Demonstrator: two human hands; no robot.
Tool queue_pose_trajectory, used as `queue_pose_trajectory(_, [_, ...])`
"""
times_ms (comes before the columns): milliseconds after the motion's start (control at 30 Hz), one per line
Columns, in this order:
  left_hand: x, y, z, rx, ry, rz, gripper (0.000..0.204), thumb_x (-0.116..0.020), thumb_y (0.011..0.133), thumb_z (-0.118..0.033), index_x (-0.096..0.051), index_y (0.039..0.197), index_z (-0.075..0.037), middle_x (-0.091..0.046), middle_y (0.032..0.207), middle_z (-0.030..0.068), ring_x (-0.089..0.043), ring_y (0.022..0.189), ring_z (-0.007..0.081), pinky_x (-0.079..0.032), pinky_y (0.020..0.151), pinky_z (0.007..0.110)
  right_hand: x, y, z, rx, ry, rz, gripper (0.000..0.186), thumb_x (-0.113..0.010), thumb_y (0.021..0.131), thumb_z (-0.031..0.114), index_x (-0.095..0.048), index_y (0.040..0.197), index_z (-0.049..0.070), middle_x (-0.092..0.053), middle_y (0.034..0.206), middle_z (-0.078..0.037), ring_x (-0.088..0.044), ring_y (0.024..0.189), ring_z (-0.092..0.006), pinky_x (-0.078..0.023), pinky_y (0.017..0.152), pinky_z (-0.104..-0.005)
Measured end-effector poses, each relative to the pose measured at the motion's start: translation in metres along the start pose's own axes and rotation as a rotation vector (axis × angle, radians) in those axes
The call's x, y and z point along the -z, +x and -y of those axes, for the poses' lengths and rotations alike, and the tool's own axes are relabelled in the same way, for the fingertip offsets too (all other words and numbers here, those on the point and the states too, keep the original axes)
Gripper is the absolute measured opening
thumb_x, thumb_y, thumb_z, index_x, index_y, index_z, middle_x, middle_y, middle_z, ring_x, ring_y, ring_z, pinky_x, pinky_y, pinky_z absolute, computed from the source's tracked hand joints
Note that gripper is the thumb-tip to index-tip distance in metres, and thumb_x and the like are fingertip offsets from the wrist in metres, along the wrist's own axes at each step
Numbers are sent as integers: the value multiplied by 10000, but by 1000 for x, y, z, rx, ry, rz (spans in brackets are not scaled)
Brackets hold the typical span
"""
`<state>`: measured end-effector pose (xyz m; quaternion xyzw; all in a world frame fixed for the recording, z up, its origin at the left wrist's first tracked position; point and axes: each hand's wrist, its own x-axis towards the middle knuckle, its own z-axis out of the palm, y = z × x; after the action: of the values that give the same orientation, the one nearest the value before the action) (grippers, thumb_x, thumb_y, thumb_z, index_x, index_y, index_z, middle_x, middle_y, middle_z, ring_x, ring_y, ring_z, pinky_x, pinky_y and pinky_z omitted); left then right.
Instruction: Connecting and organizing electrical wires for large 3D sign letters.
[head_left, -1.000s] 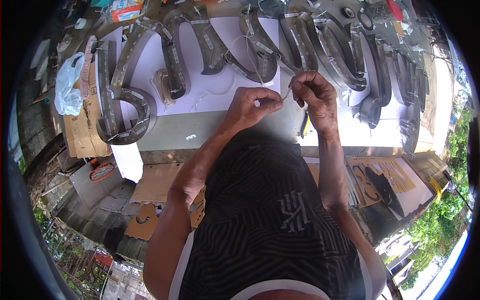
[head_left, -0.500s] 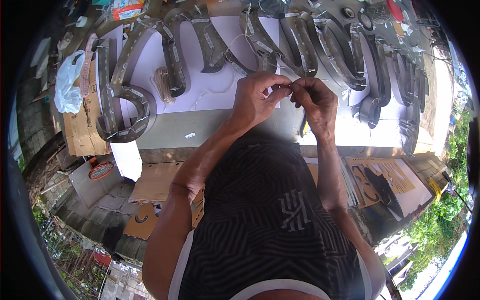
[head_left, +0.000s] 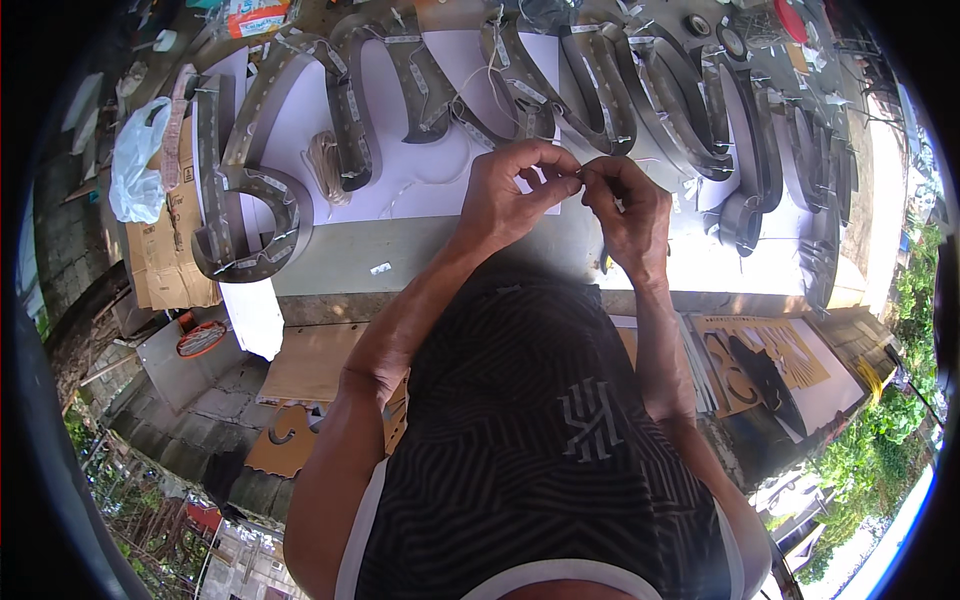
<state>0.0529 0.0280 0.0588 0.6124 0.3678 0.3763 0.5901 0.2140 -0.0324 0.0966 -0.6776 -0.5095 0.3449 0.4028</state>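
My left hand (head_left: 506,200) and my right hand (head_left: 634,210) meet over the near edge of a large metal sign letter (head_left: 610,110). Both are closed in a pinch, thumb against forefinger, with fingertips nearly touching. Between them is something thin and dark that looks like a wire end; the fingers mostly hide it. The open grey letters hold small white LED modules (head_left: 527,92) linked by thin wires. A pale wire (head_left: 497,75) runs loosely over the letters toward my hands. Left of my hands, a bundle of cord (head_left: 325,170) leans against a letter.
White sheets (head_left: 400,180) lie under the letters on the grey table (head_left: 345,255). A loose LED module (head_left: 380,269) rests near its front edge. Cardboard (head_left: 165,255) and a plastic bag (head_left: 140,170) are at the left; tape rolls (head_left: 732,40) sit at the far right. Cut-out boards (head_left: 745,365) stand below.
My right hand has shifted slightly left and its fingers have turned a little against the left fingertips. The left hand stays almost in place, still pinching. The letters have not moved.
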Motion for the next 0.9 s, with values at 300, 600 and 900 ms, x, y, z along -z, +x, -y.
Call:
queue_pose_trajectory(300, [4,1,12,22,-157,28,169,-811,773,-93,-707,903,-65,-717,870,-1,-637,751,90,-475,653,251,-2,0,4,82,-70,47,77,-644,882,15,-654,953,-11,-691,825,-95,-649,670,-159,-518,637,-295])
queue_pose_trajectory(600, [5,-2,10,78,-286,30,174,-806,765,-21,-693,896,-36,-691,843,-6,-594,735,63,-490,677,240,-1,3,7,105,-72,96,62,-648,877,12,-655,937,-4,-696,800,-92,-646,642,-156,-514,613,-294])
queue_pose_trajectory(900, [13,-4,9,16,-184,86,196,-730,791,113,-647,926,-2,-645,891,28,-587,834,98,-518,796,264,-5,2,6,97,-42,114,64,-655,873,12,-658,935,-6,-707,816,-99,-674,669,-155,-526,629,-289])
